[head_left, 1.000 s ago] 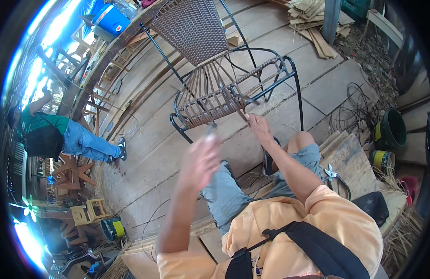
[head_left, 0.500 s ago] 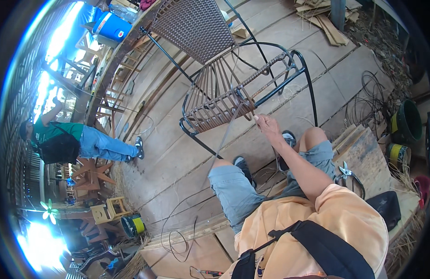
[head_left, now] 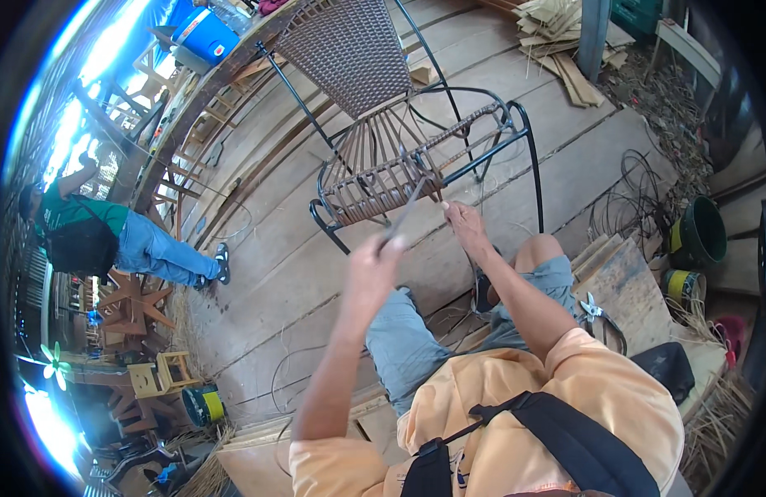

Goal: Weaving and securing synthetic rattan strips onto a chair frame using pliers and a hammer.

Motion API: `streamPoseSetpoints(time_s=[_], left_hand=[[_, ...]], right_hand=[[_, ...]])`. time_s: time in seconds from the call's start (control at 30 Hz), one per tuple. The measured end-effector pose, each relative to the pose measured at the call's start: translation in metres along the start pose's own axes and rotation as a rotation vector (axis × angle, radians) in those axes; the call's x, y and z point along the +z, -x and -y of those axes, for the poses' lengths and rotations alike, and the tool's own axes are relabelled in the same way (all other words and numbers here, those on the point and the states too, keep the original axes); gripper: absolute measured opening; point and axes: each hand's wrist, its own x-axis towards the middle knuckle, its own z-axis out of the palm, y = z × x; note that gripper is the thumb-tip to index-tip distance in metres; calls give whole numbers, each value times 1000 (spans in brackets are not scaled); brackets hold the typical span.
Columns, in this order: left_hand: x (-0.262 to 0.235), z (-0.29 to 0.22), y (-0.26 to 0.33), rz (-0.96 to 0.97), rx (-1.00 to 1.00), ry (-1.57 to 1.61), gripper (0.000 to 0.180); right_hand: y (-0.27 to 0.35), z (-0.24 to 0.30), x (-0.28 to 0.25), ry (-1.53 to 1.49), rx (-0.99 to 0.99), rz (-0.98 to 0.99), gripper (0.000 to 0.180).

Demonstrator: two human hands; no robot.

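In front of me stands a chair (head_left: 343,58) with a dark metal frame, a tightly woven brown backrest and a seat of spaced brown strands. Along its front rail runs a wrapped brown band (head_left: 387,199). A weaving strand (head_left: 411,209) stretches from this rail to my left hand (head_left: 373,269), which is closed around it and slightly blurred. Just off the front rail, to the right, my right hand (head_left: 466,225) pinches another brown strand; its length hangs down below the fingers.
Pruning shears (head_left: 593,308) and a black pouch (head_left: 663,369) lie on the wooden bench at my right. Coiled strands (head_left: 627,203) and a green bucket (head_left: 699,232) are beyond. A person (head_left: 109,236) stands at far left. Wood offcuts (head_left: 565,50) are piled at the back.
My left hand has come into view and now grips the strand, drawing it toward me. My right hand stays near the front rail. The whole view has shifted slightly.
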Motion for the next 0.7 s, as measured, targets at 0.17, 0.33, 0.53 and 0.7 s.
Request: streamPoseSetpoints(time_s=[0.17, 0.33, 0.53, 0.7], left_hand=[[-139, 104, 130, -163, -253, -673, 29], [-322, 148, 364, 1, -1233, -1361, 31], [-329, 209, 466, -526, -1253, -1134, 40], [-204, 245, 240, 31, -496, -1209, 28]], right_hand=[[-6, -9, -5, 2, -33, 12, 42], [0, -9, -10, -37, -42, 16, 41], [0, -9, 3, -137, -56, 42, 41], [-1, -5, 5, -87, -53, 51, 41]])
